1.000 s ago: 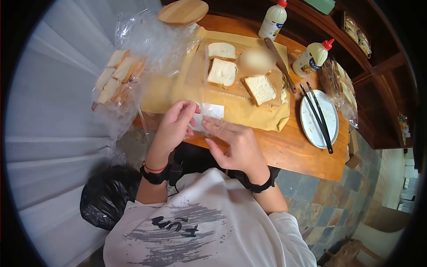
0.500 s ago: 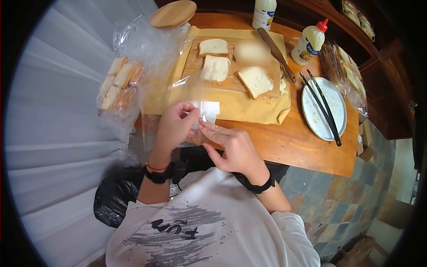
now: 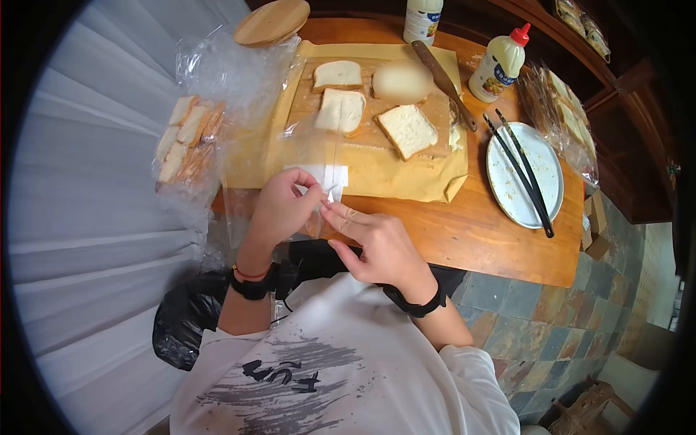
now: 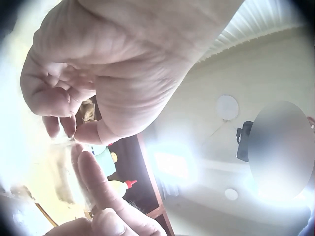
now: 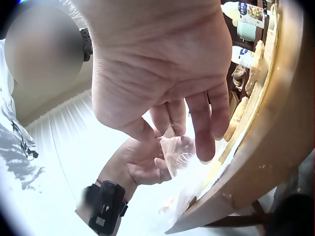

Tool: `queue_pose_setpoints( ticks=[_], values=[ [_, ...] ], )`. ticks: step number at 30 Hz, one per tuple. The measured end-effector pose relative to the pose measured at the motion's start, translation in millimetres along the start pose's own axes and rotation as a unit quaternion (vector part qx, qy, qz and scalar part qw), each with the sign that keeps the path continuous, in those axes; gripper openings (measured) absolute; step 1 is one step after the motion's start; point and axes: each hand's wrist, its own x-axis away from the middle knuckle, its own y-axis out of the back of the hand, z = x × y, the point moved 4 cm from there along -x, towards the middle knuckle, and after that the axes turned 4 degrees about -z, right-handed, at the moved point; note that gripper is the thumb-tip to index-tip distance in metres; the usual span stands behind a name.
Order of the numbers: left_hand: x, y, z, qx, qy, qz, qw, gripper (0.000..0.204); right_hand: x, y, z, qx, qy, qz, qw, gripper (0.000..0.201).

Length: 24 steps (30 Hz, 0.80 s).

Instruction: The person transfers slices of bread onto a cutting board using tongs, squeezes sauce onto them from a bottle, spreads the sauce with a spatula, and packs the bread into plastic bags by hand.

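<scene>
At the table's front edge, the left hand (image 3: 285,206) pinches the edge of a clear plastic bag (image 3: 312,154) between thumb and curled forefinger. The right hand (image 3: 380,245) meets it from the other side. Its forefinger and middle finger reach out straight with their tips on the bag's edge, and its thumb stands apart. In the left wrist view, fingertips (image 4: 88,160) of the right hand lie right by the left thumb. Just beyond the hands shows a white rectangle (image 3: 339,176). Bread slices (image 3: 407,131) lie on a wooden board (image 3: 362,147) over yellow paper (image 3: 391,183).
A brown-handled knife (image 3: 441,78) lies along the board's right side. Black tongs (image 3: 523,177) rest across a white plate (image 3: 533,138). Sauce bottles (image 3: 500,67) stand behind. Bagged bread lies at left (image 3: 185,145) and right (image 3: 569,109), with a round wooden board (image 3: 272,22) at back left.
The head view has shifted slightly, moving the table within it. Both hands stay together at the plastic bag, their fingertips shifting only a little along its edge.
</scene>
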Motion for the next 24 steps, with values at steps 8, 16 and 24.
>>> queue_pose_setpoints(
  ticks=[8, 16, 24],
  values=[
    [-5.6, 1.6, 14.2, 0.013, -0.007, 0.016, 1.0, 0.02, 2.1, -4.0, -5.4, -0.009, 0.008, -0.007, 1.0, 0.053],
    [-13.6, -1.1, 18.1, 0.044, -0.052, 0.002, 0.998, 0.024, 1.0, -4.1, -3.7, 0.008, -0.004, 0.014, 1.0, 0.053],
    [-16.5, -3.0, 19.9, 0.052, -0.037, 0.035, 0.997, 0.018, -1.7, -1.1, 0.3, 0.029, -0.002, 0.01, 1.0, 0.047]
  ],
)
